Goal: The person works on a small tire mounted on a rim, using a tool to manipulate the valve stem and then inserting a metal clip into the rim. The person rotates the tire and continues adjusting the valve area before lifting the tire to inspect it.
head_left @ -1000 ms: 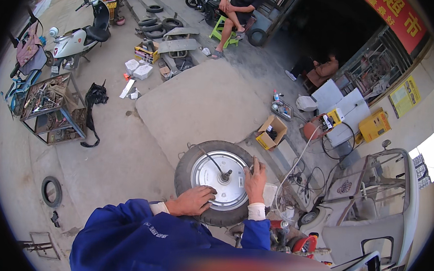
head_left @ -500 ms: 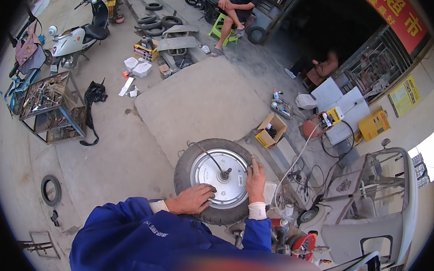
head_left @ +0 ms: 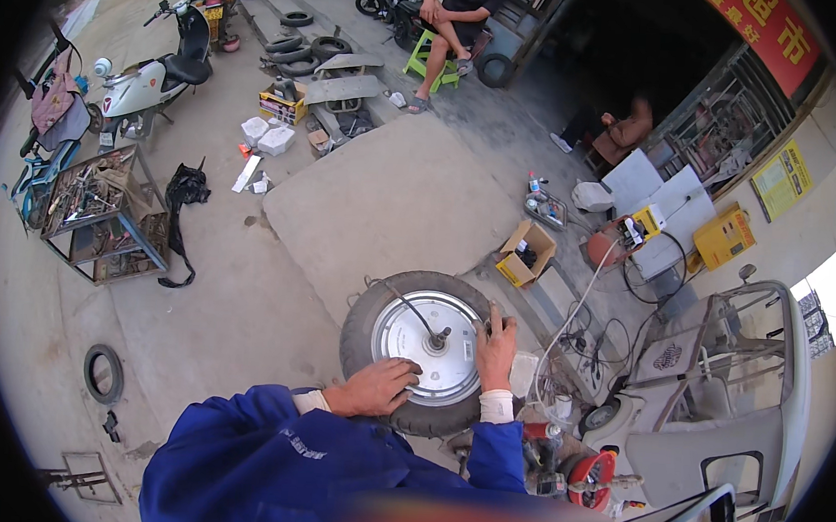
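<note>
A black tyre (head_left: 364, 329) on a silver hub motor (head_left: 436, 363) is in front of me, axle upward, with a dark cable (head_left: 408, 307) running from the axle over the tyre at the upper left. My left hand (head_left: 378, 389) grips the lower left of the wheel, bent fingers on the metal rim. My right hand (head_left: 496, 354) holds the wheel's right side, fingers at the edge where rim and tyre meet, index finger raised along it. Below the wheel on the right are a red basin (head_left: 593, 463) and tools, partly behind my blue sleeves. What supports the wheel is mostly hidden.
A tool trolley (head_left: 141, 172) and loose tyre (head_left: 103, 374) lie left, beside scooters (head_left: 186, 65). Two people (head_left: 462, 10) (head_left: 627, 130) sit by the doorway. A cardboard box (head_left: 526, 253), hoses and compressor (head_left: 602, 249) are ahead right; a grey enclosed vehicle (head_left: 696, 412) stands right.
My hands and the wheel keep nearly the same position. The whole view has shifted very slightly, with the scene sitting a little further right in the picture.
</note>
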Demonstrator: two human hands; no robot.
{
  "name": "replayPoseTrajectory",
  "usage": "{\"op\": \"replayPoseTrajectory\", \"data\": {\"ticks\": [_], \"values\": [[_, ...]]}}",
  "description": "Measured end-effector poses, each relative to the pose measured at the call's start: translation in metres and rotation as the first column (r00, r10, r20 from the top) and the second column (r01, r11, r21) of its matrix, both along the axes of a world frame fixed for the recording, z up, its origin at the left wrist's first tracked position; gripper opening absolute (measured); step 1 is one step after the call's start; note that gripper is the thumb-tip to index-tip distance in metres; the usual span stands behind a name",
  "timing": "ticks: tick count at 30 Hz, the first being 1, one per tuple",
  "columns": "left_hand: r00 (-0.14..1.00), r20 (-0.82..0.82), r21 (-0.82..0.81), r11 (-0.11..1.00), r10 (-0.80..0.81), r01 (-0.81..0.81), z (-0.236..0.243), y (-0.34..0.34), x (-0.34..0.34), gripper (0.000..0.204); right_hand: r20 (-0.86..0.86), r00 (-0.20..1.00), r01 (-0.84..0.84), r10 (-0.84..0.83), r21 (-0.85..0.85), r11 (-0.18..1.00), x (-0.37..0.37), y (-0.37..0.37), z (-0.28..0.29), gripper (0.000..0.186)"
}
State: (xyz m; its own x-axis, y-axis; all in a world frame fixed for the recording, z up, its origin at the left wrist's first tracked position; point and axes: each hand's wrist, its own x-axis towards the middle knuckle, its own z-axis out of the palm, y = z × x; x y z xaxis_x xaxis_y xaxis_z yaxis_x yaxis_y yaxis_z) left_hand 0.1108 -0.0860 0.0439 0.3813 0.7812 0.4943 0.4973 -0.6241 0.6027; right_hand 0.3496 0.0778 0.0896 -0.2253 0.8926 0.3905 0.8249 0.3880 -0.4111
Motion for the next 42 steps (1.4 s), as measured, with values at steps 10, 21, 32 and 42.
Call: {"op": "replayPoseTrajectory", "data": {"ticks": [10, 21, 32, 42], "values": [[1.000, 0.010, -0.022, 1.000, 0.015, -0.014, 0.003, 0.001, 0.001, 0.034, -0.021, 1.000, -0.004, 0.003, -0.051, 0.999, 0.000, -0.002, -0.001, 0.055], [0.999, -0.020, -0.045, 0.998, 0.044, -0.045, 0.014, 0.001, 0.004, 0.030, 0.084, 0.996, 0.007, -0.002, -0.052, 0.999, 0.005, 0.002, -0.003, 0.066], [0.995, -0.092, -0.101, 0.994, 0.041, -0.050, 0.005, 0.008, 0.010, 0.029, -0.139, 0.990, -0.007, 0.014, 0.050, 0.999, -0.005, 0.003, -0.015, 0.069], [0.993, -0.117, -0.083, 0.996, 0.029, -0.039, 0.006, 0.009, 0.011, 0.029, -0.103, 0.995, -0.010, 0.015, 0.043, 0.999, -0.003, 0.008, -0.009, 0.066]]}}
